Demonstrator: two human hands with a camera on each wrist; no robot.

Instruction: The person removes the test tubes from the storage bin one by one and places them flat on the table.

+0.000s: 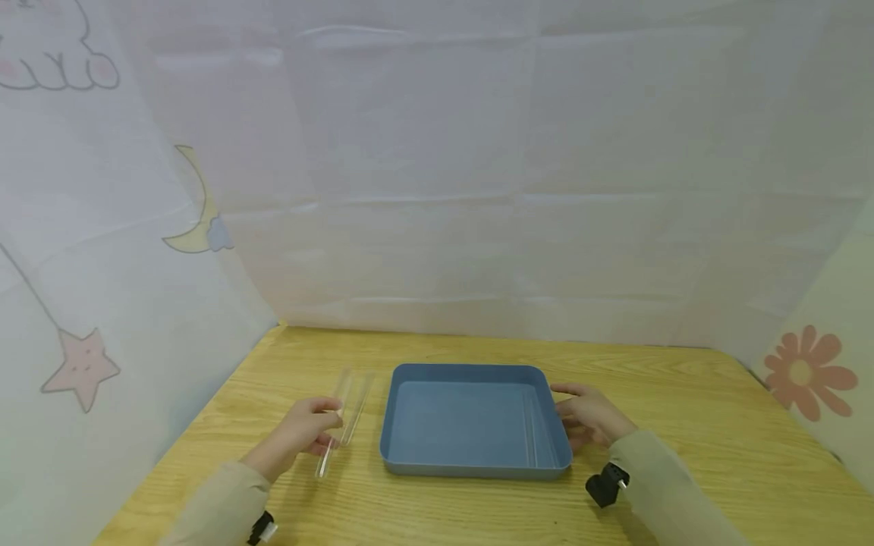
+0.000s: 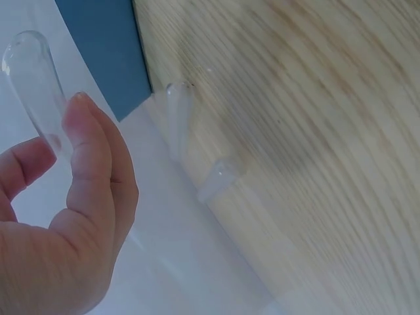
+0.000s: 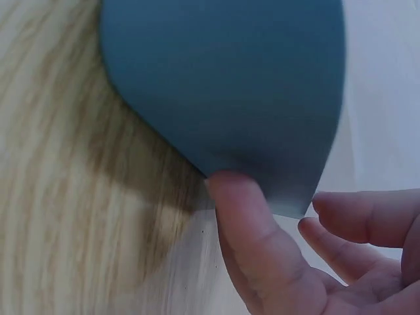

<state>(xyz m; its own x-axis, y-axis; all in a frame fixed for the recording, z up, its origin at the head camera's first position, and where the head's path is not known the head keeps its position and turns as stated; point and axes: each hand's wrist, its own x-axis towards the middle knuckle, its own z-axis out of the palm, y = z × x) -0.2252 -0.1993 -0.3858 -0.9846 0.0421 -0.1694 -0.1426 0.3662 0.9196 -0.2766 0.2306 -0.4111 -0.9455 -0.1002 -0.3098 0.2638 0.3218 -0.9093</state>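
My left hand pinches a clear test tube between thumb and fingers, over the table left of the tray. Its rounded end points up past the fingertips in the left wrist view. Beyond it in that view, more clear tubes lie on the wood. My right hand is at the right side of a shallow blue tray, a fingertip against its outer wall and the fingers loosely spread. Along the tray's right side lie clear tubes, faint against the blue floor.
The tray stands on a wood-grain table. A pale sheet hangs behind the table, with printed walls at both sides. Each sleeve has a small black device at the wrist.
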